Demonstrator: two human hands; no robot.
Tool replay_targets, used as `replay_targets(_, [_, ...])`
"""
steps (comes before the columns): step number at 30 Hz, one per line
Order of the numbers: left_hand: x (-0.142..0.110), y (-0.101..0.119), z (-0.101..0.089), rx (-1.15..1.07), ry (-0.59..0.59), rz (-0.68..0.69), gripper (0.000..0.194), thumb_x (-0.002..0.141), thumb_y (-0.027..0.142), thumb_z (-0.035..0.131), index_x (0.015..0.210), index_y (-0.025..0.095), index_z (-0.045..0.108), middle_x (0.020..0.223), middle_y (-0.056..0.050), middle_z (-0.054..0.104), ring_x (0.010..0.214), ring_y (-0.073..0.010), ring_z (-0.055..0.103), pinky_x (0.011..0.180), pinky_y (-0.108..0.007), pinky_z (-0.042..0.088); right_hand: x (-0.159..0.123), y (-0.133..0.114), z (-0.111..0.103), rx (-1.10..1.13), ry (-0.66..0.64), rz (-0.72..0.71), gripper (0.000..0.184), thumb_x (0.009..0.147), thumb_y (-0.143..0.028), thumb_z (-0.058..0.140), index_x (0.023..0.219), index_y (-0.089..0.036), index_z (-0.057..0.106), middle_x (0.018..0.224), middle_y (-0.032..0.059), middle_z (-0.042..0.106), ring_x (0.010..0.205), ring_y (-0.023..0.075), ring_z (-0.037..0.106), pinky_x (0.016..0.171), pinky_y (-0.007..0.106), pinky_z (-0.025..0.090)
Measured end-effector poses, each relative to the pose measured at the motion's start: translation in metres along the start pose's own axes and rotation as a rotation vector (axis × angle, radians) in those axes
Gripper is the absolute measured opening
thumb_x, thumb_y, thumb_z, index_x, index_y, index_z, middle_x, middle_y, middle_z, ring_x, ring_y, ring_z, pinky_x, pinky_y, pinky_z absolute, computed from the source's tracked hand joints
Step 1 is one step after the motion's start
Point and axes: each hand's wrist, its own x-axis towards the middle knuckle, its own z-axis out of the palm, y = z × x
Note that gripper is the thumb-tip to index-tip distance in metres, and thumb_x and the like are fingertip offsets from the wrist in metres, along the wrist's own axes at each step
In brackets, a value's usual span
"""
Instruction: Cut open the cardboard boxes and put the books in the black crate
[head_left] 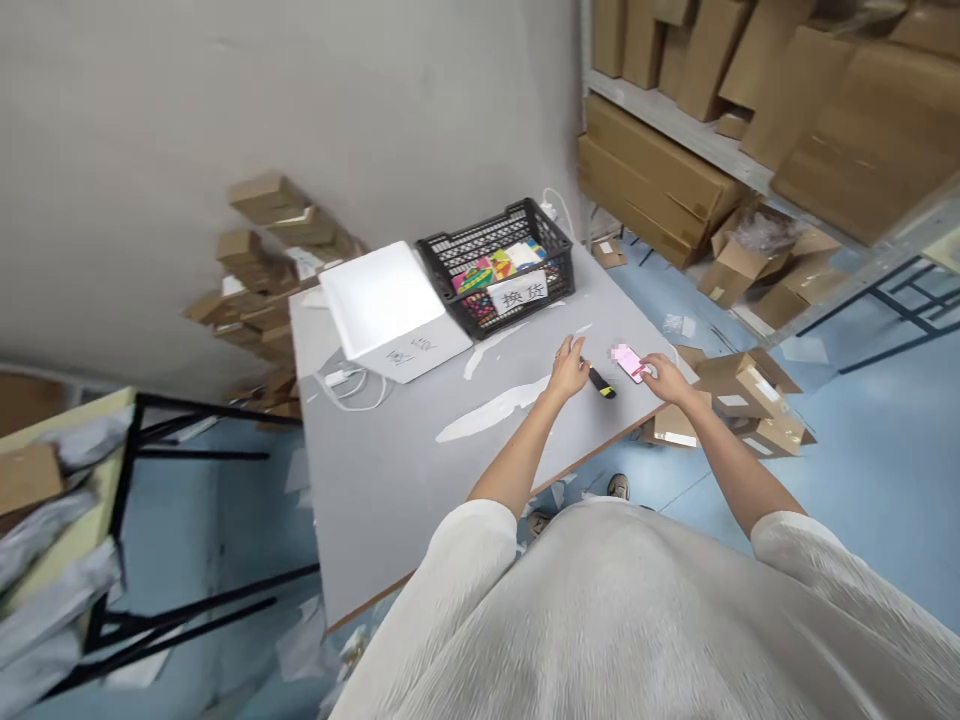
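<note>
My left hand [569, 372] is over the grey table [360, 490], its fingers bent and apart. A black and yellow box cutter [602, 384] lies beside it, with the upper end close against the hand. Whether the fingers touch it I cannot tell. Further right, a phone with a pink screen [628, 362] lies near the table's right edge, partly blurred out. The thumb and fingers of my right hand [664, 379] close on its right edge.
A black plastic crate [491, 232] with colourful packets stands at the back, beside a white box [401, 310] and a white cable [352, 390]. Cardboard boxes [750, 390] lie on the floor right of the table. Shelves [690, 125] of cartons rise behind; another table [112, 440] stands left.
</note>
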Motion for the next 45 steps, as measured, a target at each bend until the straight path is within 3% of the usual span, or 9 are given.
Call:
replay_targets(7, [-0.091,-0.068,-0.082,0.005,0.108,-0.131,0.067,0.102,0.023,0.06,0.168,0.02,0.046,0.181,-0.021,0.038,0.169,-0.0385,0.037,0.137,-0.062,0.032,0.037,-0.092,0.073,0.032,-0.115,-0.212,0.033,0.095,-0.03,0.063,0.124,-0.023,0.076,0.131,0.0136,0.076,0.132,0.0328,0.067,0.122,0.054,0.05])
replay_targets(12, [-0.16,-0.111,-0.131,0.012,0.17,-0.222,0.067,0.104,0.024,0.056,0.17,0.018,0.044,0.181,-0.022,0.038,0.169,-0.0385,0.036,0.137,-0.062,0.033,0.041,-0.165,0.128,0.044,-0.229,-0.289,0.033,0.098,-0.031,0.061,0.127,-0.022,0.076,0.139,0.0153,0.074,0.135,0.0332,0.066,0.122,0.055,0.05])
replay_targets(17, [-0.224,-0.151,-0.169,0.004,0.254,-0.275,0.066,0.105,0.023,0.054,0.17,0.018,0.044,0.18,-0.021,0.039,0.17,-0.0366,0.034,0.137,-0.06,0.033,0.031,-0.23,0.185,0.049,-0.318,-0.348,0.035,0.1,-0.033,0.058,0.129,-0.022,0.074,0.144,0.0159,0.072,0.138,0.0341,0.064,0.122,0.057,0.049])
replay_targets(22, [-0.282,-0.179,-0.189,-0.013,0.403,-0.361,0.066,0.104,0.024,0.057,0.169,0.019,0.046,0.179,-0.02,0.04,0.168,-0.0361,0.038,0.137,-0.059,0.035,0.027,-0.284,0.228,0.054,-0.434,-0.469,0.033,0.1,-0.034,0.059,0.128,-0.026,0.074,0.141,0.0127,0.072,0.136,0.0331,0.065,0.121,0.055,0.05])
replay_targets(27, [-0.341,-0.193,-0.188,-0.012,0.597,-0.444,0.067,0.102,0.023,0.059,0.168,0.018,0.048,0.174,-0.019,0.048,0.166,-0.0338,0.042,0.137,-0.057,0.036,0.032,-0.332,0.265,0.026,-0.591,-0.672,0.034,0.1,-0.035,0.057,0.128,-0.025,0.074,0.139,0.0137,0.073,0.135,0.0337,0.065,0.12,0.055,0.051])
replay_targets(31, [-0.405,-0.189,-0.169,-0.036,0.743,-0.58,0.067,0.101,0.023,0.059,0.167,0.019,0.049,0.17,-0.018,0.054,0.16,-0.0332,0.05,0.137,-0.055,0.038,0.019,-0.367,0.303,0.018,-0.745,-0.848,0.034,0.099,-0.035,0.058,0.127,-0.024,0.074,0.137,0.0146,0.073,0.131,0.0343,0.068,0.118,0.056,0.053])
replay_targets(39, [-0.533,-0.157,-0.111,-0.069,0.929,-0.892,0.063,0.1,0.019,0.058,0.163,0.015,0.053,0.168,-0.02,0.055,0.161,-0.0339,0.049,0.137,-0.054,0.038,-0.072,-0.418,0.371,0.033,-1.018,-1.13,0.033,0.097,-0.03,0.059,0.125,-0.023,0.075,0.133,0.0145,0.075,0.125,0.0331,0.07,0.117,0.055,0.054])
replay_targets(45, [-0.607,-0.138,-0.086,-0.067,1.084,-0.974,0.061,0.101,0.02,0.058,0.162,0.02,0.054,0.166,-0.018,0.057,0.158,-0.0335,0.053,0.135,-0.057,0.04,-0.14,-0.453,0.402,0.014,-1.129,-1.29,0.033,0.095,-0.028,0.059,0.124,-0.023,0.075,0.131,0.0137,0.076,0.128,0.0328,0.07,0.118,0.052,0.054])
